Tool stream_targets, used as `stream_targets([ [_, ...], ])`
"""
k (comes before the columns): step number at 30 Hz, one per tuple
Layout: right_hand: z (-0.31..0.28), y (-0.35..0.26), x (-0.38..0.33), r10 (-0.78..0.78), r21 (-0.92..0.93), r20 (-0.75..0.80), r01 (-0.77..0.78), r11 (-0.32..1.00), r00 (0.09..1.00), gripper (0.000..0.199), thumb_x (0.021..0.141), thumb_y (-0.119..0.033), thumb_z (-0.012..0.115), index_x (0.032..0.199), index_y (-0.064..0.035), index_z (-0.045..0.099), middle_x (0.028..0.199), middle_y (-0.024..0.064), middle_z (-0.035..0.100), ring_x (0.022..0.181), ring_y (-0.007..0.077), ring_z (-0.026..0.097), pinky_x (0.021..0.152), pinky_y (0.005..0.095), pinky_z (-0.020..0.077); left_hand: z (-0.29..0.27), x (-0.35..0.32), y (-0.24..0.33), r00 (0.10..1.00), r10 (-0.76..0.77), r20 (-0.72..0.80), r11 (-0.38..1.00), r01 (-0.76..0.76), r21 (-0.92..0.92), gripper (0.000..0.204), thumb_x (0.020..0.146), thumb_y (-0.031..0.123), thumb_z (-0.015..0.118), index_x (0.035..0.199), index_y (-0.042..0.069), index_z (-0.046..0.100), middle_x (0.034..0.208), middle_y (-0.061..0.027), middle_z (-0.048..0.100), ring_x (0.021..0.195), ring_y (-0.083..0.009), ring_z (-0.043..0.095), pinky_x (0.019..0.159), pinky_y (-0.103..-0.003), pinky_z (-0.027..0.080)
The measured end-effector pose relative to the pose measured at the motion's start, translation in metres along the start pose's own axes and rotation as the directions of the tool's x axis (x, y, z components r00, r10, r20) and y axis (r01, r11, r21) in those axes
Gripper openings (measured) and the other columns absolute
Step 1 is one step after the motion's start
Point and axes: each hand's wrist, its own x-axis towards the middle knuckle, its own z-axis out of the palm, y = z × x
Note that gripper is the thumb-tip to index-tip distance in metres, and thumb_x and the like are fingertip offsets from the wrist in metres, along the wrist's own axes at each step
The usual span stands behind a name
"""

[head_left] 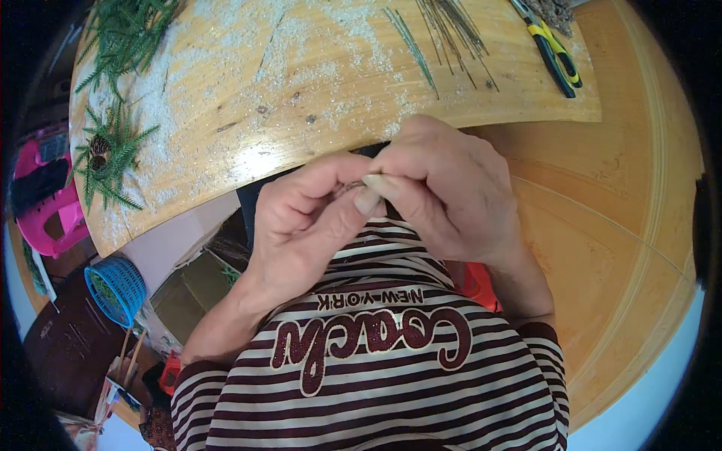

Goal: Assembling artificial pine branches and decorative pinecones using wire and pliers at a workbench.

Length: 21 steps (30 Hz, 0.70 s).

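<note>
In front of my chest, just off the table's near edge, both hands meet with thumbs and fingers pinched together. My left hand point(297, 222) is closed, its thumb pressed against the curled forefinger. My right hand point(455, 188) pinches at the same spot, thumb tip touching the left fingertips. A small brownish bit shows between them, too hidden to name. Beyond the hands, thin dark wire-like stems point(455, 34) lie on the table, with narrow green stems point(412, 51) beside them. Yellow-and-black handled pliers point(556, 59) rest farther right.
White granules are scattered over the wooden table point(226, 90). Green artificial fir branches point(131, 37) lie far left, nearer a fir sprig with small pine cones point(101, 150). A pink plastic chair point(56, 207), a blue basket point(116, 292) and a cardboard box point(184, 304) stand below left.
</note>
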Motion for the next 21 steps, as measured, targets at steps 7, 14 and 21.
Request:
stream_targets([
  [7, -0.004, 0.007, -0.002, 0.031, -0.023, 0.075, -0.029, 0.999, 0.997, 0.016, 0.073, 0.0, 0.068, 0.086, 0.0003, 0.06, 0.071, 0.0085, 0.058, 0.057, 0.0208, 0.052, 0.048, 0.0293, 0.0402, -0.005, -0.004, 0.004, 0.995, -0.086, -0.044, 0.988, 0.079, -0.131, 0.022, 0.091, 0.006, 0.055, 0.111, -0.005, 0.056, 0.094, -0.0032, 0.06, 0.086, -0.0063, 0.054, 0.077, -0.019, 0.042],
  [14, -0.011, 0.003, 0.004, -0.029, -0.268, 0.159, 0.071, 0.961, 0.987, 0.02, 0.068, -0.002, 0.069, 0.086, -0.0027, 0.061, 0.079, 0.005, 0.056, 0.071, 0.0223, 0.052, 0.064, 0.0332, 0.0412, -0.013, -0.005, 0.004, 0.993, -0.113, 0.022, 0.993, 0.114, -0.045, 0.025, 0.09, 0.009, 0.057, 0.111, -0.005, 0.055, 0.093, -0.0027, 0.06, 0.081, -0.0053, 0.054, 0.071, -0.018, 0.042],
  [21, -0.012, 0.008, 0.007, -0.104, -0.319, 0.35, 0.222, 0.921, 0.931, 0.019, 0.068, -0.01, 0.066, 0.084, -0.0062, 0.058, 0.081, 0.004, 0.052, 0.077, 0.0235, 0.049, 0.072, 0.0365, 0.038, -0.017, -0.007, -0.002, 0.978, -0.206, 0.016, 0.965, 0.206, -0.16, 0.021, 0.09, 0.009, 0.058, 0.106, -0.004, 0.055, 0.09, -0.002, 0.059, 0.074, -0.0036, 0.05, 0.065, -0.018, 0.04],
])
